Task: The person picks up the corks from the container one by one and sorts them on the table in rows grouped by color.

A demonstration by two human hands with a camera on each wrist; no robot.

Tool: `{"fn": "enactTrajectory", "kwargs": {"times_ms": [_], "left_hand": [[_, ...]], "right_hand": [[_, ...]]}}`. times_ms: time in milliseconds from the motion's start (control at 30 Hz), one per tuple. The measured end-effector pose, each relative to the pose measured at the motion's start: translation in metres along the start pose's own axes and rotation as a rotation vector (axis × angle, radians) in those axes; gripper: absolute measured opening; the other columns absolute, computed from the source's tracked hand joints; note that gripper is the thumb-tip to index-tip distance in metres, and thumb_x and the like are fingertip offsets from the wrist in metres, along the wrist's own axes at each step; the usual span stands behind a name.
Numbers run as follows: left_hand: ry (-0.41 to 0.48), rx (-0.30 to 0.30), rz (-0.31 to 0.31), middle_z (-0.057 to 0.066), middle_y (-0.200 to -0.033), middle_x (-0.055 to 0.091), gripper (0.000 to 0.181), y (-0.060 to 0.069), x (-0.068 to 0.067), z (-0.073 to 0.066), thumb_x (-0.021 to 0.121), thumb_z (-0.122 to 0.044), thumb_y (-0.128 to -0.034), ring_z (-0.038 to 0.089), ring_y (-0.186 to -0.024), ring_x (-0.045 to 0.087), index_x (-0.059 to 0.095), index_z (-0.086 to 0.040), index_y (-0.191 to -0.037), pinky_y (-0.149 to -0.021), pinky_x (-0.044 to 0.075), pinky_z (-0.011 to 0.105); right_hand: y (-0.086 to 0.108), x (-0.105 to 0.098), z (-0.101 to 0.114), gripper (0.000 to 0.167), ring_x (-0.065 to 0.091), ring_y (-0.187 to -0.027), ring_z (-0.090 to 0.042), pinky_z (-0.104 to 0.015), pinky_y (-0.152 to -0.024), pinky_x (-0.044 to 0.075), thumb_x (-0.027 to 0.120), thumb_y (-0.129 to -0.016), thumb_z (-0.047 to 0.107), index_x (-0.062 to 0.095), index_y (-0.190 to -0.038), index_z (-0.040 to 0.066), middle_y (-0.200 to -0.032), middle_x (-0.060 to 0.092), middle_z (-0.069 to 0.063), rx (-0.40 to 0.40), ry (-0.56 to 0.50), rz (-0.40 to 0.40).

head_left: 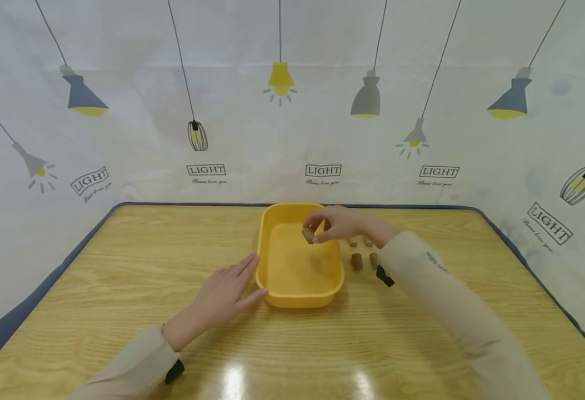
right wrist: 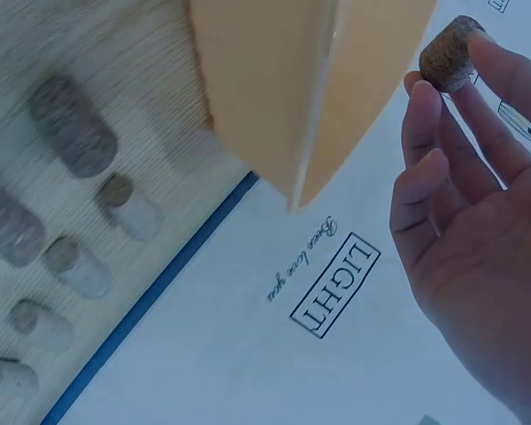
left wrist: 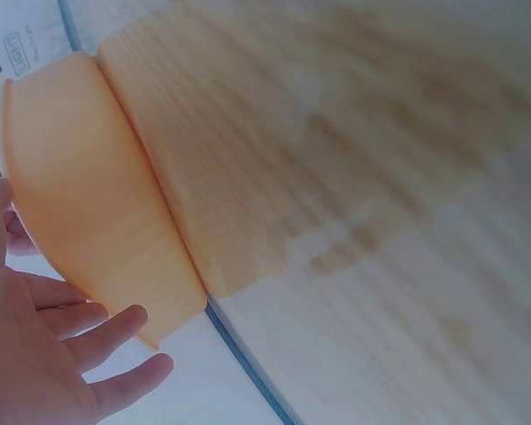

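Note:
A yellow plastic basin (head_left: 299, 301) sits on the wooden table. My right hand (head_left: 339, 223) pinches a brown cork (head_left: 308, 235) between thumb and fingers, above the inside of the basin. In the right wrist view the cork (right wrist: 446, 58) shows a speckled side. No other thing shows inside the basin in the head view. My left hand (head_left: 224, 291) touches the basin's left rim with its fingers extended; the left wrist view shows those fingers (left wrist: 111, 336) beside the basin's outer wall (left wrist: 115, 204).
Right of the basin stand several more corks (head_left: 356, 262), partly covered by the right forearm in the head view; the right wrist view shows them in rows (right wrist: 73, 127). A wall sheet (head_left: 252, 133) printed with lamps borders the table's (head_left: 172, 239) far edge.

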State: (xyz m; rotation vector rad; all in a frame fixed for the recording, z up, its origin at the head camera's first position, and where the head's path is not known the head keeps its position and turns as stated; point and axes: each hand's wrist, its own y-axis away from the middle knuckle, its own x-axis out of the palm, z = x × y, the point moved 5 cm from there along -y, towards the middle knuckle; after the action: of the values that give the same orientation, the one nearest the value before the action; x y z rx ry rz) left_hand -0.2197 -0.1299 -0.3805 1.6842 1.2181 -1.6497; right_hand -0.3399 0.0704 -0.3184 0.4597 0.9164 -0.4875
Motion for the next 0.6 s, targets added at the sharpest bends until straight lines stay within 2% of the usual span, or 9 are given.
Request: {"fn": "enactTrajectory", "kwargs": {"times_ms": [167,333,467,600], "left_hand": [[0.0,0.003,-0.002,0.014,-0.138,0.03,0.072,0.0,0.0,0.0,0.04,-0.052,-0.0884,0.031,-0.115,0.042,0.03,0.001,-0.136,-0.087,0.036,0.05],[-0.002,0.006,-0.008,0.015,-0.138,0.03,0.072,0.0,0.0,0.0,0.04,-0.052,-0.0883,0.032,-0.114,0.042,0.03,0.002,-0.136,-0.087,0.036,0.05],[0.002,0.006,-0.009,0.014,-0.138,0.03,0.072,0.0,0.001,0.0,0.04,-0.052,-0.0883,0.032,-0.114,0.042,0.031,0.002,-0.135,-0.086,0.036,0.05],[0.001,0.008,-0.013,0.014,-0.138,0.03,0.072,0.0,0.001,0.001,0.04,-0.052,-0.0883,0.031,-0.114,0.042,0.031,0.002,-0.135,-0.086,0.036,0.05]], "right_hand": [[0.02,-0.003,-0.008,0.035,0.053,-0.092,-0.023,-0.032,-0.075,0.044,0.06,-0.084,0.015,0.053,-0.118,0.007,-0.107,0.056,-0.005,-0.021,0.007,-0.062],[0.04,-0.006,-0.018,0.036,0.054,-0.085,-0.019,-0.03,-0.063,0.046,0.058,-0.085,0.018,0.052,-0.12,0.011,-0.111,0.054,-0.005,0.022,-0.005,-0.095],[0.055,-0.008,-0.024,0.037,0.053,-0.087,-0.02,-0.032,-0.068,0.046,0.058,-0.085,0.016,0.051,-0.121,0.008,-0.112,0.055,-0.005,0.032,-0.006,-0.123],[0.07,-0.01,-0.031,0.038,0.053,-0.088,-0.019,-0.037,-0.075,0.044,0.059,-0.085,0.015,0.052,-0.12,0.003,-0.111,0.056,-0.006,-0.006,0.014,-0.166]]}}
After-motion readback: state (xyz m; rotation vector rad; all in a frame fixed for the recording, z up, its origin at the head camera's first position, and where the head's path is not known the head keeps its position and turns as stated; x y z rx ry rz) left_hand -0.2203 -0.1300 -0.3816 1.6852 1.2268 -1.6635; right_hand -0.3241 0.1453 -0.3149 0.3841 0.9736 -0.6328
